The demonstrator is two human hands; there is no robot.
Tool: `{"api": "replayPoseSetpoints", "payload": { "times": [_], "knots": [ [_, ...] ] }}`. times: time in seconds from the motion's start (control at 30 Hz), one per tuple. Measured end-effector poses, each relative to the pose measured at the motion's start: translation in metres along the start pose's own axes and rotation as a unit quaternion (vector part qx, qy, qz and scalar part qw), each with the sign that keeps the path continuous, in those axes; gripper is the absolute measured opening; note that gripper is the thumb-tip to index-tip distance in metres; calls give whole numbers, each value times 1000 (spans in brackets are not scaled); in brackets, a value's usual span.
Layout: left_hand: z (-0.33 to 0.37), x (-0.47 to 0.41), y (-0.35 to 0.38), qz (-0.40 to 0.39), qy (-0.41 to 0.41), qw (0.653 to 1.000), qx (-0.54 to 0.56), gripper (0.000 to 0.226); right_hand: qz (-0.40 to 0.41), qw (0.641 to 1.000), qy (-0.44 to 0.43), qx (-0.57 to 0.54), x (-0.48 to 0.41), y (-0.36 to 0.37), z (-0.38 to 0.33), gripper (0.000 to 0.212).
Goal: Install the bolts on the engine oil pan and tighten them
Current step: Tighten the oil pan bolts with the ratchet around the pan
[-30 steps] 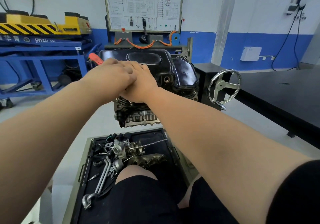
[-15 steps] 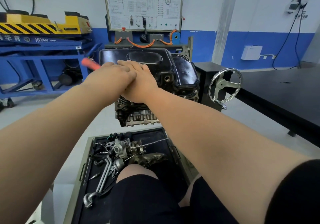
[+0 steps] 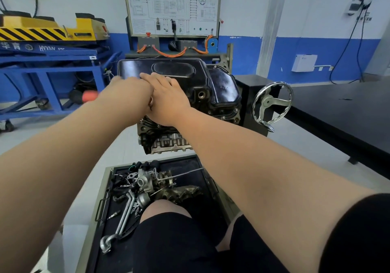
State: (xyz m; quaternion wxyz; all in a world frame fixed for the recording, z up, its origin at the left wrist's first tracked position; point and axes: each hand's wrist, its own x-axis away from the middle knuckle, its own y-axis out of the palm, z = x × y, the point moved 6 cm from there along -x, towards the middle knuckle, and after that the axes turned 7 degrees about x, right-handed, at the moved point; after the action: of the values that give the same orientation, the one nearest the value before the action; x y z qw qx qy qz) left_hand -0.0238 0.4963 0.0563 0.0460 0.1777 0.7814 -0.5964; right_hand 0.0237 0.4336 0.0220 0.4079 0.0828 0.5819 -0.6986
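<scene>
My right hand (image 3: 168,99) lies flat, fingers straight, on the glossy black oil pan (image 3: 179,71) beneath it. My left hand (image 3: 128,93), touching alongside, is blurred; I cannot tell its grip, an orange handle (image 3: 89,96) jutting left of it.

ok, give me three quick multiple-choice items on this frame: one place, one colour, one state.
1. Relative to the engine, the handwheel is: A) on its left B) on its right C) underneath
2. The oil pan is: A) yellow B) white C) black
3. The right hand is: A) flat over the pan, fingers straight B) gripping the handwheel C) hanging idle

Answers: 1 B, it stands off the engine's right side; 2 C, the pan is glossy black; 3 A, straight fingers lie across the pan.
</scene>
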Motion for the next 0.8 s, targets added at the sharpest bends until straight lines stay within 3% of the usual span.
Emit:
{"api": "replayPoseSetpoints", "payload": {
  "times": [0.07, 0.13, 0.3, 0.37, 0.5, 0.6, 0.67, 0.73, 0.8],
  "knots": [
    [0, 3, -1, 32, 69, 995, -68, 25, -4, 1000, 1, 4, 0, 1, 0, 72],
    [1, 8, -2, 79, 94, 990, -64, 23, -16, 1000, -7, 23, -1, 4, 0, 70],
    [-6, 12, -2, 52, -73, 991, 100, 34, -45, 999, -11, 25, -2, 9, -2, 66],
    [-3, 9, -1, 34, -102, 987, 124, 32, -51, 998, -10, 18, -3, 11, -2, 67],
    [7, 4, -7, 42, 16, 999, -8, 30, -28, 1000, -8, 11, -1, 7, -1, 68],
    [10, 9, -5, 48, 145, 982, -115, 40, -26, 1000, -7, -5, 1, 4, -1, 75],
    [14, 10, -2, 61, 178, 974, -126, 38, -35, 999, -12, -4, 1, 3, 0, 73],
    [12, 9, -3, 52, 124, 986, -98, 34, -49, 999, -22, 6, 2, 4, 1, 69],
    [6, 7, -4, 25, 24, 999, -19, 45, -57, 998, -29, 23, 1, 5, -2, 69]
  ]
}}
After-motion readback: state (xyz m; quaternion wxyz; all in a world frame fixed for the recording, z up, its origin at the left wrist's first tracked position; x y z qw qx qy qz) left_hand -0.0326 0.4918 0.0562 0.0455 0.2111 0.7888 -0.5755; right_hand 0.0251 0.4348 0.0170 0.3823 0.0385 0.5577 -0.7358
